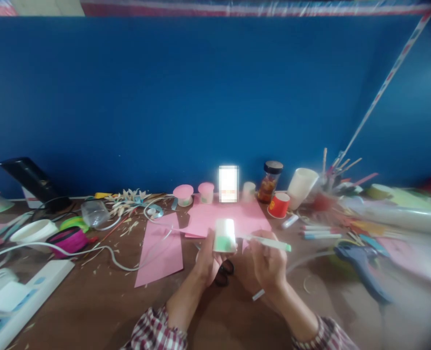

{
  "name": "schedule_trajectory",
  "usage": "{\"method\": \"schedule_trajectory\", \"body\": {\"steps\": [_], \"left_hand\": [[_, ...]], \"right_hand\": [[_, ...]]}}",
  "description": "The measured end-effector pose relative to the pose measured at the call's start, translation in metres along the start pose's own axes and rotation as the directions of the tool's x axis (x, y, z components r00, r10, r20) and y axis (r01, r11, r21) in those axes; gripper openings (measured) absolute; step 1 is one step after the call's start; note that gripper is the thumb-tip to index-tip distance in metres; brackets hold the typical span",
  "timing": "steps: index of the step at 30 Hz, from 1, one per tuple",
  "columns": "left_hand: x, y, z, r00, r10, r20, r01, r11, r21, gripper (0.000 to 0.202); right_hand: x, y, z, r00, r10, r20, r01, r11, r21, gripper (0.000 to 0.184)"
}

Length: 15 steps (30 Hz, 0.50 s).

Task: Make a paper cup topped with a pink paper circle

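Looking down at a pretty cluttered wooden table [91, 311] pushed up against a blue wall [200, 97]. Got the left hand [205, 262] wrapped round a paper cup [225, 236], white with a pale green band on its lower part, held more or less vertical just above the table, dead centre, in front of the pink sheet [218, 216]. Got the right hand [269, 265] pinched shut on a marker [269, 242], white barrel, green at the far right end, lying roughly level with its other end right at the cup's side. Touching or just shy of it? Can't tell, too blurry. Checked sleeves [157, 335] on both arms.

Right under the hands, down on the table: black scissors [224, 273], mostly hidden. To the left, a second pink sheet [160, 253] lying flat, with a white cable [91, 250] snaking across toward it. Further left, a magenta roll [69, 239], a white bowl [33, 231] and a clear plastic cup [94, 213] on its side.

Along the back, by the wall: two little pink-topped pots [183, 194], a jar [270, 182] with a dark lid and brownish stuff inside, a red cup [279, 205] just in front of it, and a white cup [301, 183] tilted over next to that. Off to the right, a row of pens [317, 232] and a blue glue gun [363, 265] lying on the table, well apart from the hands.
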<state>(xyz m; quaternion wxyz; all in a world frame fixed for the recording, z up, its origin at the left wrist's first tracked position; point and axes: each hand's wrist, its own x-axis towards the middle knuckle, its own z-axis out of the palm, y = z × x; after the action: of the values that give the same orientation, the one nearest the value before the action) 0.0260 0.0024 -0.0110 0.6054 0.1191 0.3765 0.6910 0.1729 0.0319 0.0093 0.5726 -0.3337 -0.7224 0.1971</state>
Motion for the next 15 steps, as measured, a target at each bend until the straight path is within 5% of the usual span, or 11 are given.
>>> {"method": "schedule_trajectory", "body": {"steps": [15], "left_hand": [[-0.0072,-0.0064,0.0058,0.999,0.014,0.045,-0.018,0.997,0.08,0.063]], "right_hand": [[-0.0017,0.0025,0.0019,0.999,0.033,0.01,-0.034,0.998,0.053,0.008]]}}
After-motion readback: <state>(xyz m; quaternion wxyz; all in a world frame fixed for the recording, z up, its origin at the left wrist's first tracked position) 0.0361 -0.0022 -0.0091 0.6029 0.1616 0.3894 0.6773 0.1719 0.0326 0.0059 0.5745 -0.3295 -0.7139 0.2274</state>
